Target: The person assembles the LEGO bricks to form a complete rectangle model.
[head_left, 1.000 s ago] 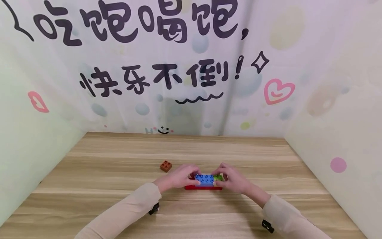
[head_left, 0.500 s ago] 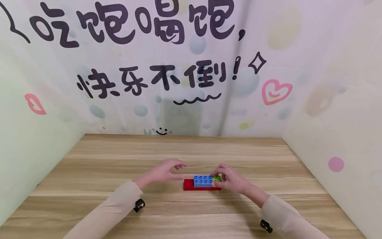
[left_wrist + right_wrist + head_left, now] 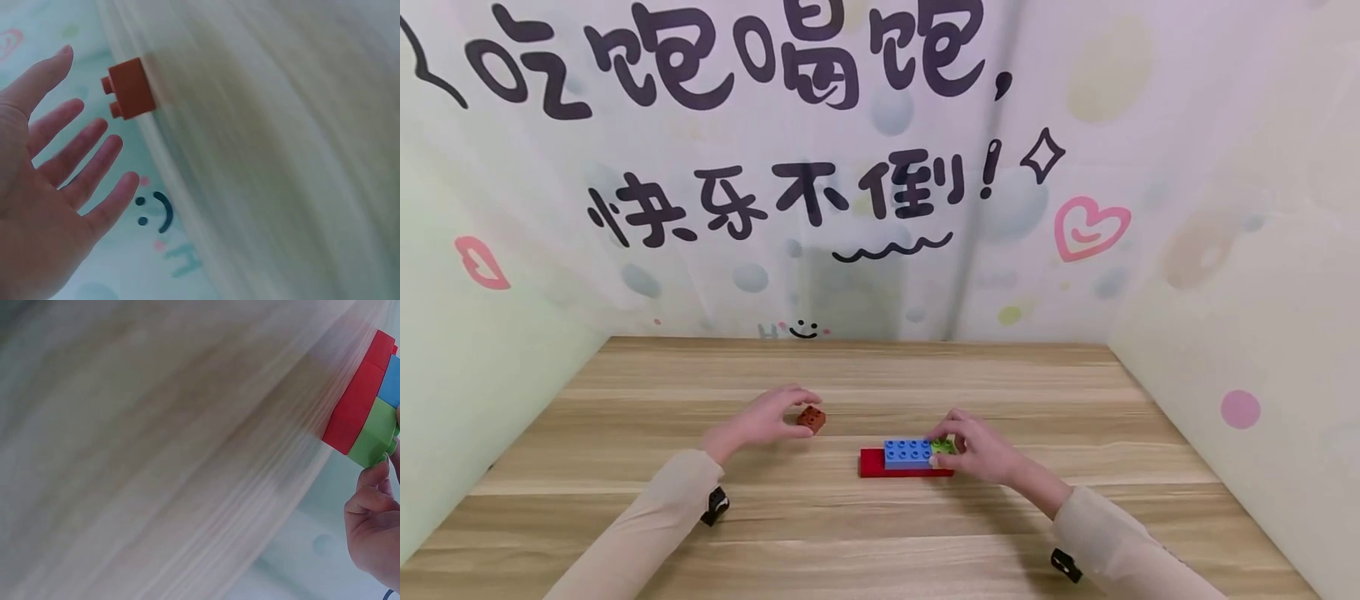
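My left hand (image 3: 769, 417) is at the brown-orange toy brick (image 3: 811, 419), its thumb and fingers spread on either side. In the left wrist view the fingers are extended and the brick (image 3: 131, 89) sits just beyond them, apart. With thumb and fingertips my right hand (image 3: 981, 450) pinches the right end of the blue brick (image 3: 907, 452), beside the lime green brick (image 3: 943, 447). Both bricks sit on top of a red base (image 3: 872, 462), whose left end is bare. The right wrist view shows the green brick (image 3: 375, 432) and red base (image 3: 356, 403) side on; the blue brick is partly cut off.
A wooden tabletop (image 3: 880, 533) lies under everything. Behind it hangs a printed white cloth (image 3: 865, 292) with black characters, and pale walls (image 3: 1225, 333) close off both sides.
My left hand has let go of the blue brick's left end and moved left to the brown-orange brick. My right hand stays at the blue and green bricks.
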Demonstrator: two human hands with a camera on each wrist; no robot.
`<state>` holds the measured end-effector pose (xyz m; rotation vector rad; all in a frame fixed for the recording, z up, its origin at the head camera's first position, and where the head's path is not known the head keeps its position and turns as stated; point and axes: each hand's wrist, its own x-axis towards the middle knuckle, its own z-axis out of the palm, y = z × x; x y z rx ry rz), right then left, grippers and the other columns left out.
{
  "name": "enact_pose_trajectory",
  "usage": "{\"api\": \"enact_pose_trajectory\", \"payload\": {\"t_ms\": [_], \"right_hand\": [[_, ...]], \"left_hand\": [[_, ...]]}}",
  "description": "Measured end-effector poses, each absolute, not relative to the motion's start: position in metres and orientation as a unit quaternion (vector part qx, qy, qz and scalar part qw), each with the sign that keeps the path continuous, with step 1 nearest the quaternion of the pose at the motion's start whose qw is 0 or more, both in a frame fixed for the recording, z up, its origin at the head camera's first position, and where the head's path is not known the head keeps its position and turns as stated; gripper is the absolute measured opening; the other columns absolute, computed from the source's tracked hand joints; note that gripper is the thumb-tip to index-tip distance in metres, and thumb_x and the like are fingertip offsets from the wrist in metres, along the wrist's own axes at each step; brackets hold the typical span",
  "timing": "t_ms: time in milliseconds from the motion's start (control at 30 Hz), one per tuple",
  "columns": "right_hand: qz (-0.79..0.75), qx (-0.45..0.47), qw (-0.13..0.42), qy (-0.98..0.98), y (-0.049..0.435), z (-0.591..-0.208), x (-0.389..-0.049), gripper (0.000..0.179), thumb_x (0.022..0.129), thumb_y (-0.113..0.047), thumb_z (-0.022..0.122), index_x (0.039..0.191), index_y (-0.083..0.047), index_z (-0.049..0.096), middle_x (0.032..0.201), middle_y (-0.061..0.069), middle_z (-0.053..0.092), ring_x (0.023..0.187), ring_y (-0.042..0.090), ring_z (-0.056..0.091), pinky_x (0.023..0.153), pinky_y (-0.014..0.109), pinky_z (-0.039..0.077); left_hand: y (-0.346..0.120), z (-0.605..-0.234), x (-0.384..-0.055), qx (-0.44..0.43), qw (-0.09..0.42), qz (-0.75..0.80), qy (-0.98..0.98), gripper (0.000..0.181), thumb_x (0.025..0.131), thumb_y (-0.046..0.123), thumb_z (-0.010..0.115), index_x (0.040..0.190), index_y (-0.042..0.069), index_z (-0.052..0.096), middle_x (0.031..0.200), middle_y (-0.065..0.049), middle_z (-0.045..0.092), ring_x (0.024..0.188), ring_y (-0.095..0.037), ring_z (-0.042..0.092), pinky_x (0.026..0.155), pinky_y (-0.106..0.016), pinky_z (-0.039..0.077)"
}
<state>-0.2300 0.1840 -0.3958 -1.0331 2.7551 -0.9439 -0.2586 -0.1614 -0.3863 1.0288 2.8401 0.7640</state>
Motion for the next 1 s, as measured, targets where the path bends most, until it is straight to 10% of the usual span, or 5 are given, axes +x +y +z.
{"api": "enact_pose_trajectory", "payload": {"t_ms": [1000], "right_hand": [[-0.315, -0.341, 0.025, 0.885, 0.185, -0.397, -0.23, 0.026, 0.079, -0.027, 0.066, 0.102, -0.014, 0.063, 0.087, -0.005, 0.048, 0.065, 0.016, 0.045, 0.055, 0.023, 0.037]], "left_hand": [[-0.176, -0.406, -0.287, 0.301, 0.124, 0.35, 0.878, 0.044, 0.08, 0.006, 0.064, 0.121, -0.001, 0.048, 0.105, -0.013, 0.054, 0.094, -0.028, 0.05, 0.078, -0.041, 0.04]]}}
